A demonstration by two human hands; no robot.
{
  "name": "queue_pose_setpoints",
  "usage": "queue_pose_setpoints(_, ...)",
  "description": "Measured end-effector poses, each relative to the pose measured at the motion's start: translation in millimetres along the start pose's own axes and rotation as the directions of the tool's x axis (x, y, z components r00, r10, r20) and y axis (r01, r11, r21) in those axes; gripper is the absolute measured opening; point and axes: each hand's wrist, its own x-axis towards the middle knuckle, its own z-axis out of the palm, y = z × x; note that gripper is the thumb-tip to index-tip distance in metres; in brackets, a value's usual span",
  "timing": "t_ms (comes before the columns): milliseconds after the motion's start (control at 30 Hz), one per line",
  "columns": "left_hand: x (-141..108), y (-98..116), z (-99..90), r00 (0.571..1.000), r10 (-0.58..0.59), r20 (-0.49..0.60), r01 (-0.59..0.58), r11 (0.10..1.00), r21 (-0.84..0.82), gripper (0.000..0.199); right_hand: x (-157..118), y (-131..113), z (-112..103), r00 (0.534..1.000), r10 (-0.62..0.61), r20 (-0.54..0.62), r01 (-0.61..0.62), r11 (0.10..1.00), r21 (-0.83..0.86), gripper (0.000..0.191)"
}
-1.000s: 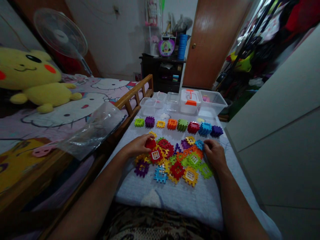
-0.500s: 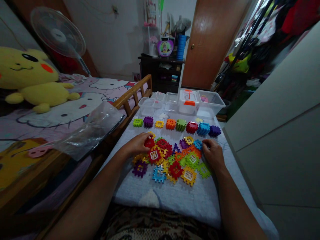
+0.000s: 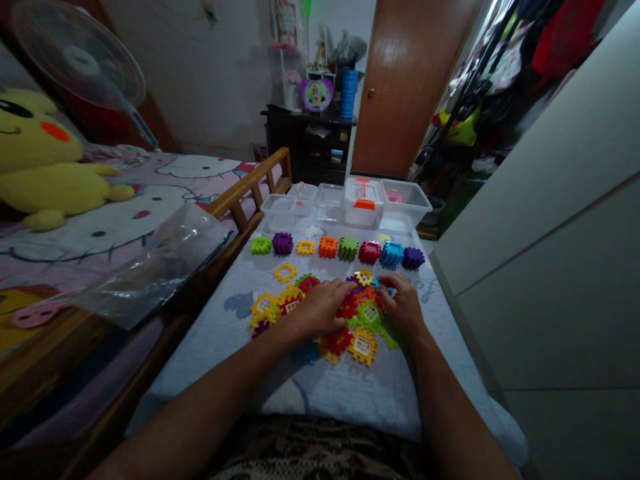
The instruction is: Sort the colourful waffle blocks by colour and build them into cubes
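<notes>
While the left hand (image 3: 320,308) and right hand (image 3: 403,303) lie close together over a heap of plastic waffle-block pieces (image 3: 370,317), the quilted grey-blue blanket (image 3: 210,340) beneath them leaves open room on the near side of the heap and to its right. The blanket's left edge runs along a wooden bed rail (image 3: 235,200), and its right edge lies beside a pale cabinet panel (image 3: 500,313). Beyond the heap stands a straight row of eight assembled block shapes (image 3: 349,249), set just apart from one another: two green, two purple, and one each of yellow, orange, red and blue. One loose yellow square piece (image 3: 285,272) lies alone between the row and the heap. Behind the row sit five plastic boxes, four clear ones (image 3: 279,213) and a white one with an orange handle (image 3: 363,207). The left forearm (image 3: 200,407) reaches in from the lower left, its hand palm down with the fingers lightly curled across the pieces. The right forearm (image 3: 450,400) comes from the lower right, its fingers bent down into the far side of the heap. Neither hand is clenched, and I cannot tell whether either holds a piece.
</notes>
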Motion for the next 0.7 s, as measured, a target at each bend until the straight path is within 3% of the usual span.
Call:
queue_pose_setpoints(167, 6.4, 0.2, 11.3, 1.0, -0.025, -0.002, 0.025, 0.999, 0.025, 0.076, -4.4, -7.5, -3.8, 0.989, -0.106, 0.102, 0.098, 0.992, 0.079, 0.023)
queue_pose_setpoints(300, 7.4, 0.9, 6.5, 0.998, 0.011, -0.064, -0.013, 0.999, -0.038, 0.086, -9.5, -15.1, 0.2, 0.95, -0.204, 0.238, 0.17, 0.973, 0.156, 0.055)
queue_pose_setpoints(400, 7.3, -0.6, 6.2, 0.998, 0.02, -0.064, -0.025, 0.997, -0.076, 0.088, -11.0, -19.2, 6.5, 0.922, -0.255, 0.29, 0.216, 0.963, 0.16, 0.068)
queue_pose_setpoints(700, 1.9, -7.0, 8.2, 0.998, 0.028, -0.048, -0.032, 0.995, -0.09, 0.09, -11.8, -21.5, 14.4, 0.9, -0.303, 0.314, 0.273, 0.952, 0.136, 0.06)
